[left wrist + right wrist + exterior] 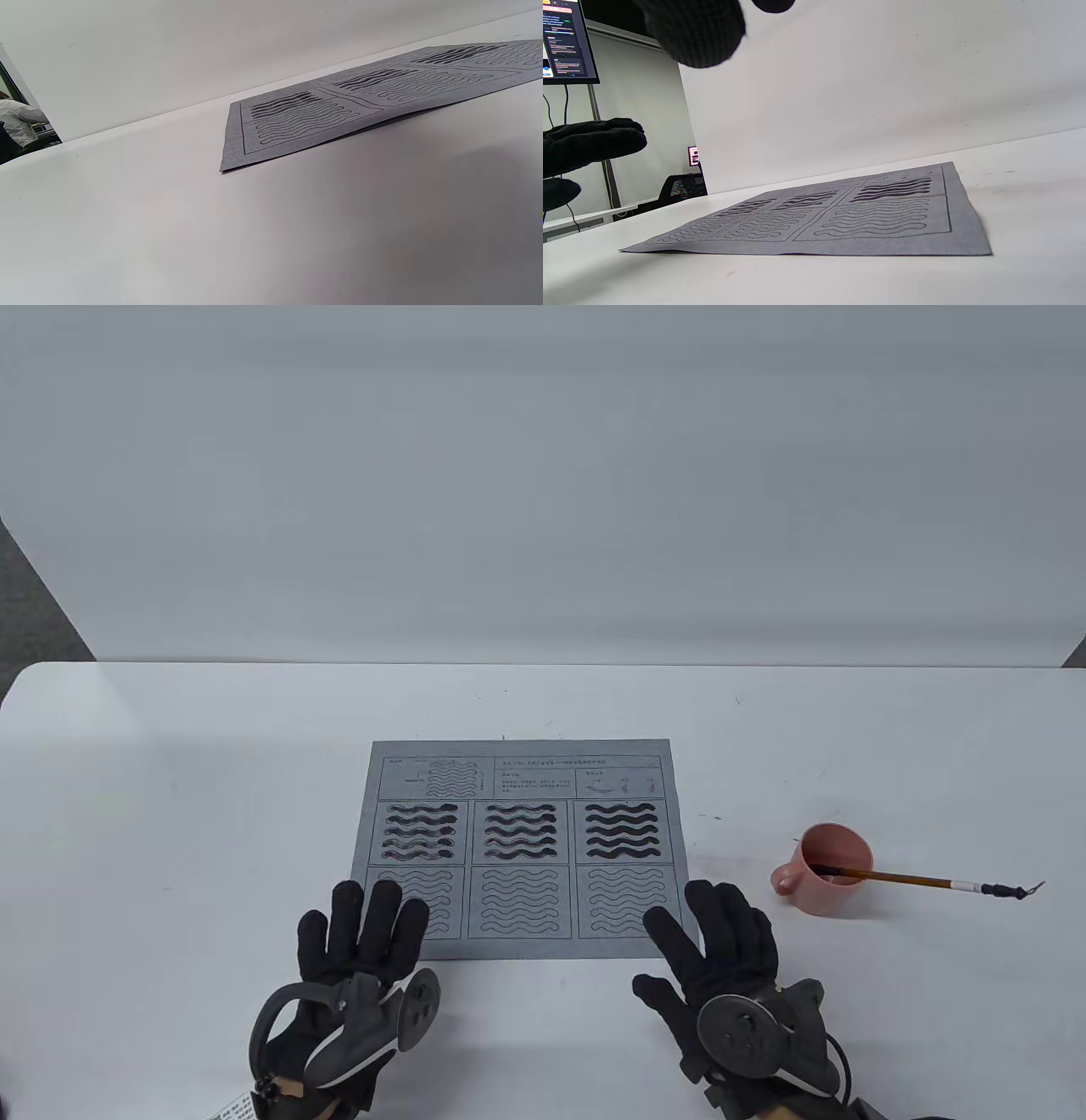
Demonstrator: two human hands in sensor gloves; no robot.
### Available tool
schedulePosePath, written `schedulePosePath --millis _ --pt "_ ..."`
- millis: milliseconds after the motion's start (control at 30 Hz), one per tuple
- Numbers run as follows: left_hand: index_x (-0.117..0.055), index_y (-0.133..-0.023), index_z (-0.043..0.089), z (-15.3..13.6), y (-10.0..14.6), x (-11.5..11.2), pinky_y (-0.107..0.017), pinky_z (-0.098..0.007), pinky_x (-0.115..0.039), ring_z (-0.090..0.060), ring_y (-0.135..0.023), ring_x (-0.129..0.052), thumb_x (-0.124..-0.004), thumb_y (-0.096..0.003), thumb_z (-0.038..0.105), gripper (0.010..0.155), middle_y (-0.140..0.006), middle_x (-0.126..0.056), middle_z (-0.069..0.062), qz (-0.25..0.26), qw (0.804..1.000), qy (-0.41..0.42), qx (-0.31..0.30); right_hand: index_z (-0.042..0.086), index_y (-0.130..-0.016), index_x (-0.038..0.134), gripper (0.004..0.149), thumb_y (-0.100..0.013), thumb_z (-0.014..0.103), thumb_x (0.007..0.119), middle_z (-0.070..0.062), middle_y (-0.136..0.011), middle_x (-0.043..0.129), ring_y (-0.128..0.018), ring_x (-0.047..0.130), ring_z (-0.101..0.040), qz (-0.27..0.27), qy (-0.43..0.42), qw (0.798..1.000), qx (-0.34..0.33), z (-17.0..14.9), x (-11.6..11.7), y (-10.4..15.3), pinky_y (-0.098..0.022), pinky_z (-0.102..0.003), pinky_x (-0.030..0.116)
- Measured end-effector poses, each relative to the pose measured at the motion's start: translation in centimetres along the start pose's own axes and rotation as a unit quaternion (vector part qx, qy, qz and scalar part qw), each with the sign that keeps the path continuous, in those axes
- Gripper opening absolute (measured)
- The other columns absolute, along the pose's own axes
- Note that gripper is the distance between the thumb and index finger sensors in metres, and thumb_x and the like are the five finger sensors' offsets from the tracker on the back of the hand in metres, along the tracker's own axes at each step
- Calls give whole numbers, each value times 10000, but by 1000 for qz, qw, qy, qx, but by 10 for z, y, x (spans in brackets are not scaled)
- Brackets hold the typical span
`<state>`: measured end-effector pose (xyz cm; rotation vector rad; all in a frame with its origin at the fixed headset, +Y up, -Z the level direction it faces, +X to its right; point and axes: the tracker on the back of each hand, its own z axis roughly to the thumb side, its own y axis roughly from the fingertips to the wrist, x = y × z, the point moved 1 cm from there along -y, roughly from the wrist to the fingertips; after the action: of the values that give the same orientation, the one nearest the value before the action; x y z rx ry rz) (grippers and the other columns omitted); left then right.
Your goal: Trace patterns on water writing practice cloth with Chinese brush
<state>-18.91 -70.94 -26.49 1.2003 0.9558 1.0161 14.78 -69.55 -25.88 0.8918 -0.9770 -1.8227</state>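
The right hand (721, 950) lay flat with its fingers spread wide and held nothing, and the left hand (365, 937) was the same, its fingertips over the near left corner of the cloth (522, 848). Just ahead of the hands, the near row of three wave panels looked untraced; the row beyond was dark, so I judged about half was done. Farther to the right, well apart from the right hand, the brush (925, 882) rested in the pink cup (827, 878).

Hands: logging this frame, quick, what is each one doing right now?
Left hand: open, fingers spread over the cloth's near left corner, holding nothing.
Right hand: open, holding nothing.
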Motion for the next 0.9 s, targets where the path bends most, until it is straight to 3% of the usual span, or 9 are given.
schedulePosePath --millis 167,333,400,500,700,800,900 --pt "46 -1084 332 3 -2 -4 -754 -740 -126 -468 -1074 104 -503 -433 622 899 -1128 168 -53 -12 1000 -5 -10 271 -1043 376 652 -523 476 711 -87 -1097 31 -967 261 -579 11 -6 1000 2 1 3 0 -656 -736 299" --pt "25 -1096 332 -7 -11 -8 -756 -739 -132 -466 -1080 91 -508 -436 619 896 -1150 128 -49 -29 999 16 4 255 -1041 409 640 -521 476 709 -107 -1105 64 -960 312 -586 -14 -12 1000 15 -3 -6 1 -654 -734 329" --pt "-62 -1117 328 -14 -16 -11 -758 -734 -162 -461 -1091 61 -541 -438 593 872 -1185 50 -57 -29 998 45 13 250 -1042 407 642 -521 475 708 -116 -1104 68 -957 331 -590 -14 -19 999 28 -7 -7 1 -653 -734 343" --pt "-231 -1148 333 -30 -31 -16 -771 -730 -220 -459 -1127 -55 -556 -466 585 796 -1238 -154 -44 13 992 117 54 248 -1044 386 655 -520 479 706 -130 -1105 75 -944 381 -613 -21 -31 998 52 -15 -11 1 -644 -745 376" --pt "-109 -1115 377 -49 -64 -65 -774 -722 -207 -451 -1116 -9 -545 -464 589 812 -1218 -60 19 -142 980 65 124 226 -1043 415 650 -521 482 705 -188 -1114 156 -908 470 -659 -46 -57 993 97 -29 -26 1 -614 -768 439" --pt "-192 -1096 431 -55 -65 -83 -777 -716 -209 -430 -1121 -23 -505 -462 564 720 -1217 -150 101 -193 970 107 100 184 -1037 442 649 -522 480 703 -210 -1107 191 -902 503 -641 -48 -67 987 138 -39 -33 2 -610 -758 461" --pt "-116 -1074 435 -54 -64 -85 -783 -705 -216 -413 -1122 -34 -511 -459 566 742 -1186 -53 108 -229 961 142 68 133 -1016 484 635 -524 470 704 -238 -1092 222 -898 528 -607 -74 -92 973 197 -57 -44 4 -613 -739 478"
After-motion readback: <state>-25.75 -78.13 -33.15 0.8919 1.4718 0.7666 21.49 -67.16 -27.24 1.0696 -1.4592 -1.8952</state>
